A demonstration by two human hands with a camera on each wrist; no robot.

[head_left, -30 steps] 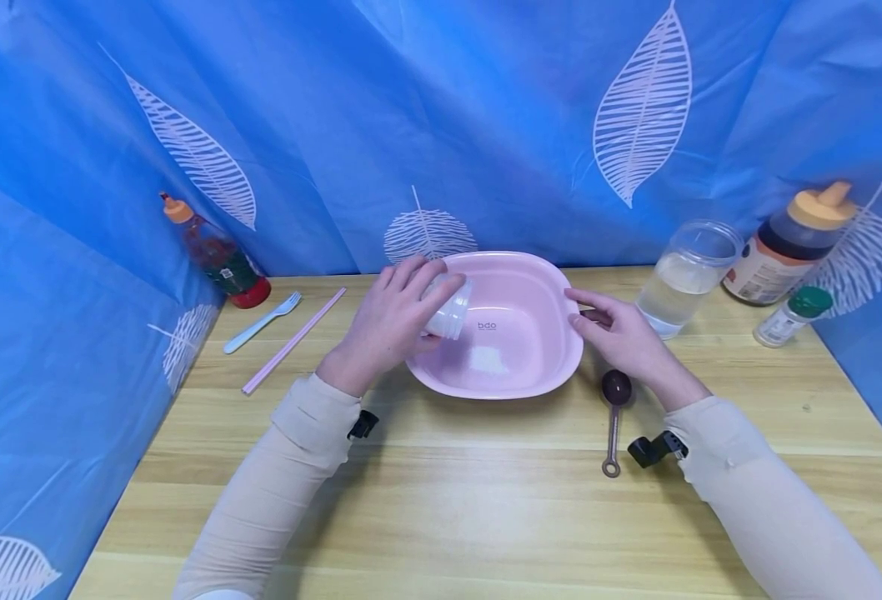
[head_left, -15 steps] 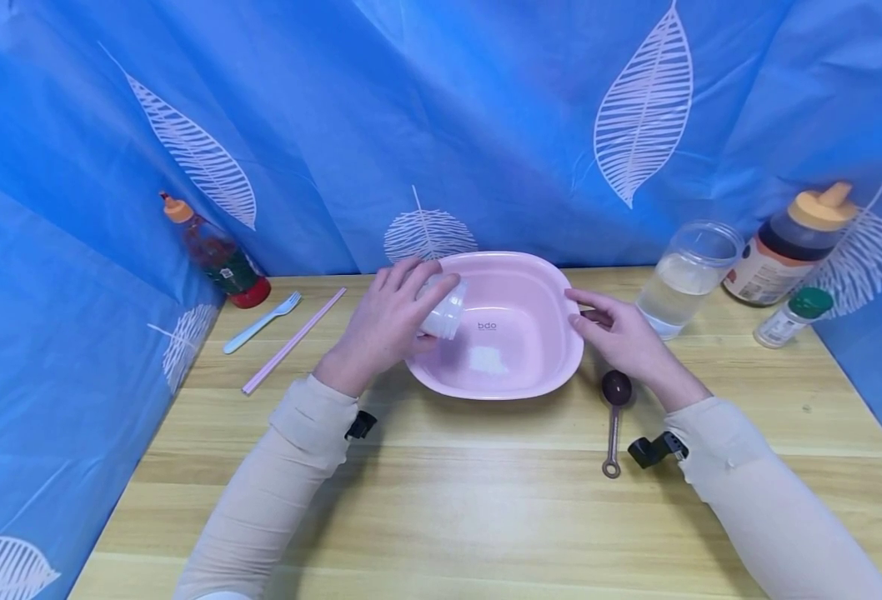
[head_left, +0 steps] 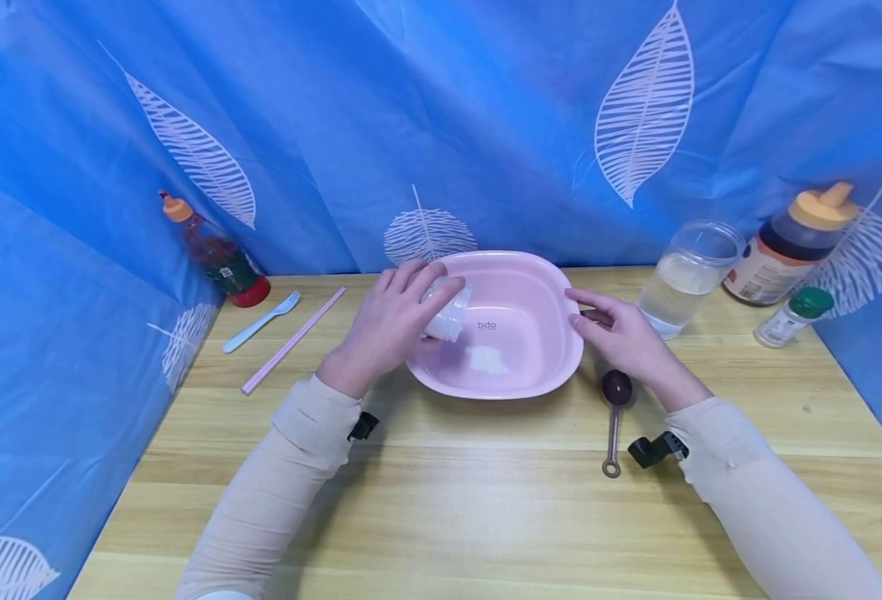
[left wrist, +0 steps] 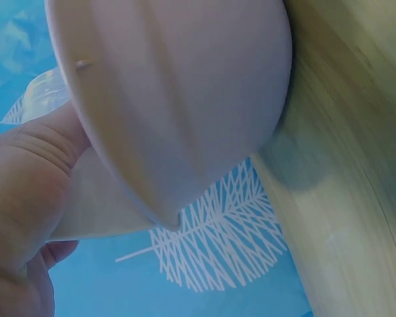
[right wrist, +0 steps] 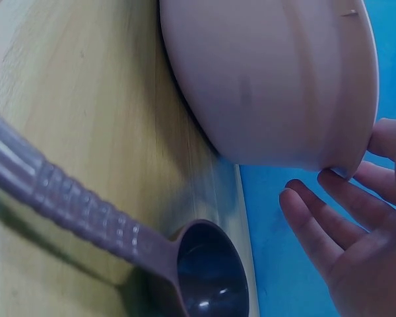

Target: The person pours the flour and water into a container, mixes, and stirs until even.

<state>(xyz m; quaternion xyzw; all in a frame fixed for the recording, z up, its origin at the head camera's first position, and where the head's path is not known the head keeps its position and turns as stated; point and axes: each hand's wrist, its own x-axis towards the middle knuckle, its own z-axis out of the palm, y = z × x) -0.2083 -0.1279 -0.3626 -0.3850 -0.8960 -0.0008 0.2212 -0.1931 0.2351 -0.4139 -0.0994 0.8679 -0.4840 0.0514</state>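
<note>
My left hand (head_left: 384, 321) grips a small clear plastic jar (head_left: 450, 312), tilted over the left side of a pink basin (head_left: 538, 375) with its mouth toward the basin's inside. The fingers lie over the jar's top side and the thumb is underneath. In the left wrist view, the outer wall of the basin covers most of the jar. On the basin floor is a whitish patch below the "bdo" print. At the basin's right rim, my right hand (head_left: 624, 333) pinches the edge between thumb and fingers. The right wrist view shows the fingertips (right wrist: 336, 181) at that rim.
A brown measuring spoon (head_left: 616, 400) lies near my right wrist. Behind it stand a clear water jar (head_left: 669, 296), a dark sauce bottle (head_left: 771, 267) and a green-capped shaker (head_left: 786, 321). Leftward are a red sauce bottle (head_left: 227, 271), a blue fork (head_left: 257, 325) and pink chopsticks (head_left: 291, 346).
The left hand and the tilted jar shift slightly left, then back to the right, over the basin. My right hand and the basin stay in place.
</note>
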